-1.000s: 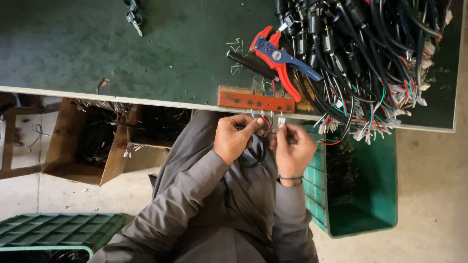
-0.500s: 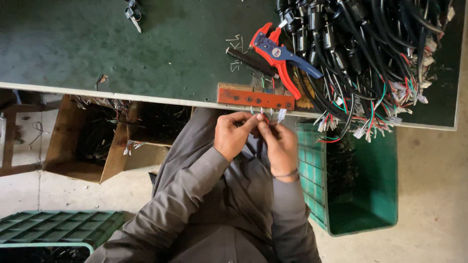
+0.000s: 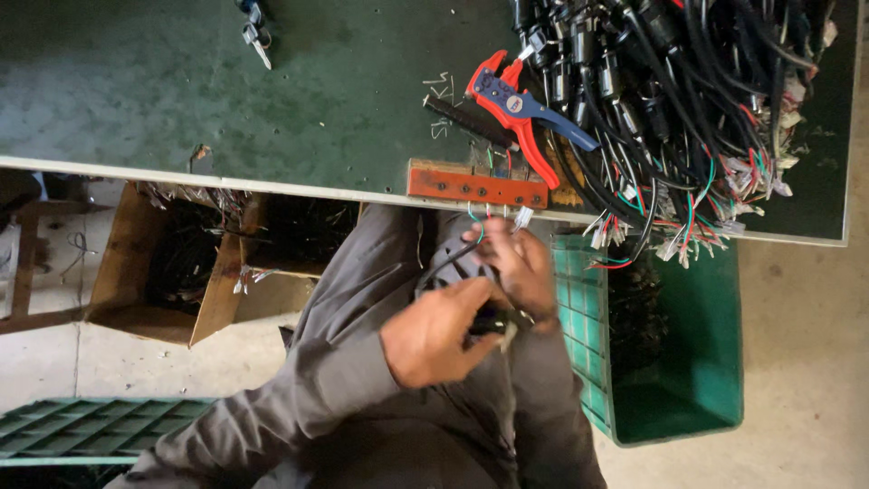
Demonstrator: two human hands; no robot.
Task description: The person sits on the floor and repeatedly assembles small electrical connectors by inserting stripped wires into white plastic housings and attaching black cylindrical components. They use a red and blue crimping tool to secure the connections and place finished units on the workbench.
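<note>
The green desk [image 3: 226,100] fills the top of the view, and the person sits tight against its near edge so both hands can work in the lap just below it. A heap of black cables [image 3: 688,100] with coloured wire ends covers the desk's right side and spills over the edge above a green crate [image 3: 688,362] on the floor, within easy reach. To the left under the desk stands an open cardboard box [image 3: 172,272] with more wiring inside. An orange bar [image 3: 477,186] with a row of holes lies right at the desk's edge, and a red and blue stripper [image 3: 520,113] rests just behind it, handles toward the cables. The left hand [image 3: 434,335] is clenched around the dark plug end of one cable [image 3: 457,256], held low over the lap. The right hand [image 3: 511,267] grasps the same cable nearer the desk, its thin coloured wires [image 3: 496,217] sticking up toward the bar.
</note>
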